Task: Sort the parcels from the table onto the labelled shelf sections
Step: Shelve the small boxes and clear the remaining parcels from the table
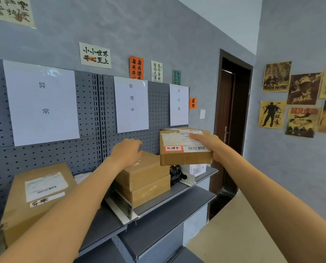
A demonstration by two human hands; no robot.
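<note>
My right hand (208,147) grips flat brown cardboard parcel (185,147) with red-bordered label, raised above grey metal shelf (177,188). My left hand (127,152), fingers relaxed, rests atop two stacked brown cardboard boxes (145,179) in middle section.

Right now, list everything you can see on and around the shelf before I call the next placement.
Held parcel: one, brown, red-bordered sticker 处理中, in the air right of the stack.
Stacked parcels: two, brown, middle section.
Large parcel: one, brown, left section.
Black bag: one, right of the stack.
White box: one, right section, under the held parcel.
Section signs: three, white, on the grey pegboard.
Shelf: grey, white dividers.
Wall notes: several, above the pegboard.
Posters: several, yellowed, right wall.
Door: dark brown.
Left hand: resting on the top stacked parcel.
Right hand: grips the held parcel.
</note>
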